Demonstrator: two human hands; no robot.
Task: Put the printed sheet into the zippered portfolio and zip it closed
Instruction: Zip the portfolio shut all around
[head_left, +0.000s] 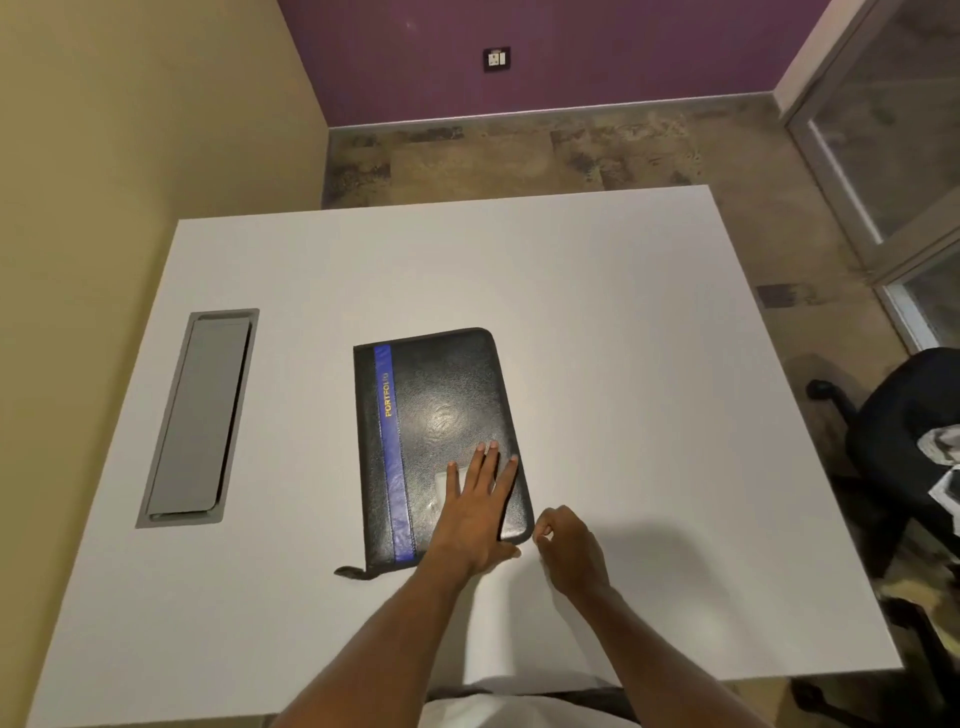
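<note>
I'm looking down on a white table (623, 312) in a small room: mottled brown floor (519, 156), purple far wall (571, 52) with a socket plate (497, 58), yellow wall (130, 130) on the left, and a glazed door (893, 130) on the right. A grey cable hatch (200, 415) is set into the tabletop on the left, and a black office chair (904, 431) stands off the right edge.

The portfolio (441, 405) lies closed mid-table, black with a blue stripe (395, 467). Gold lettering (387, 394) along the stripe reads "PORTFOLIO". A zip tab (347, 571) trails from its near left corner.

The left hand (475, 514) rests flat on the cover, fingers straight and spread, gripping nothing. The right hand (569, 551) sits just beside the near right corner with its fingers curled in. I can't tell if it pinches anything.

A pale sheet (519, 623) lies on the table between the forearms, outside the portfolio. I can't make out any print on it.
</note>
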